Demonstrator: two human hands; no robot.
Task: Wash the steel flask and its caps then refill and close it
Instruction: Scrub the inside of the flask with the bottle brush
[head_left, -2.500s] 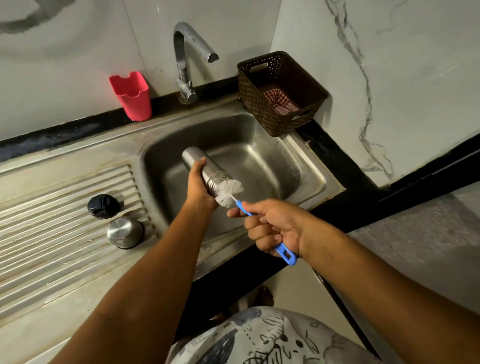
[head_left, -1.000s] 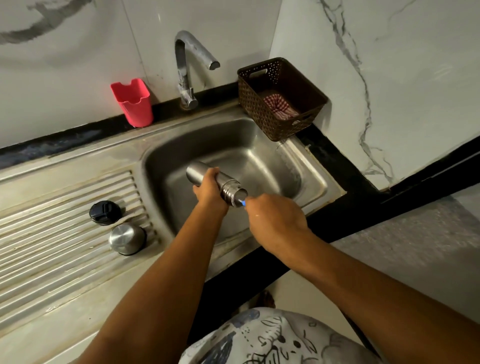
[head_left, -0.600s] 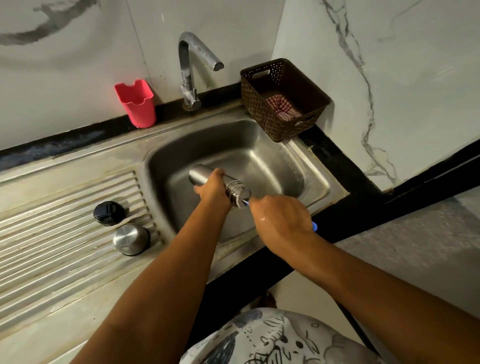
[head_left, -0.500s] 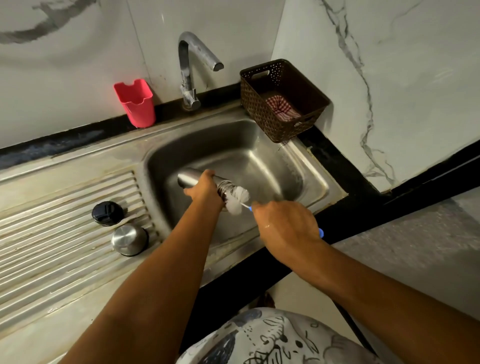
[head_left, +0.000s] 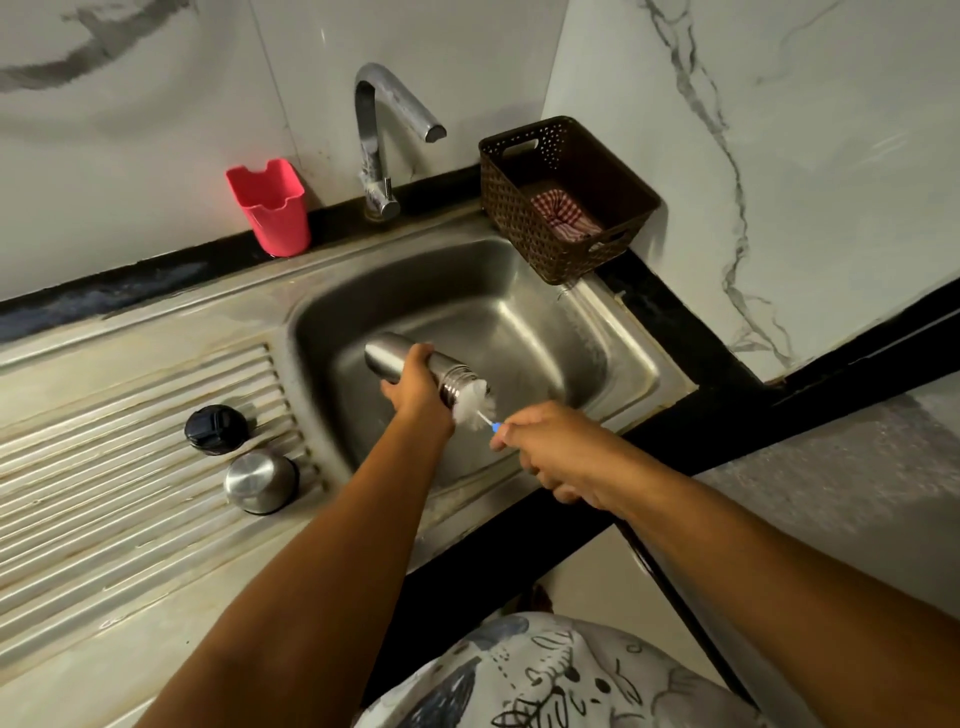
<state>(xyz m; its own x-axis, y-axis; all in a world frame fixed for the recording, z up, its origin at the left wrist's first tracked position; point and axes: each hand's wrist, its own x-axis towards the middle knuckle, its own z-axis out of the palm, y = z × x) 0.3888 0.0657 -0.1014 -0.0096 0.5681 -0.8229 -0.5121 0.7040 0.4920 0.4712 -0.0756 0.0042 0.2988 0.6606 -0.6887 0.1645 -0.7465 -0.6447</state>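
My left hand (head_left: 415, 387) grips the steel flask (head_left: 387, 356) around its middle, holding it on its side over the sink basin (head_left: 519, 322), mouth toward me. My right hand (head_left: 558, 452) is closed on the blue handle of a bottle brush (head_left: 474, 400). The white bristle head sits at the flask's threaded mouth, mostly outside it. A black inner cap (head_left: 215, 428) and a steel outer cap (head_left: 260, 480) rest on the ribbed drainboard (head_left: 104, 467), left of the basin.
A chrome tap (head_left: 382, 130) stands behind the basin with no water running. A red plastic holder (head_left: 270, 213) sits at the back left. A brown woven basket (head_left: 566, 197) holding a checked cloth is at the back right corner by the marble wall.
The brush went deep into the flask, then came back out so its bristles show at the mouth. My right hand has pulled back toward me.
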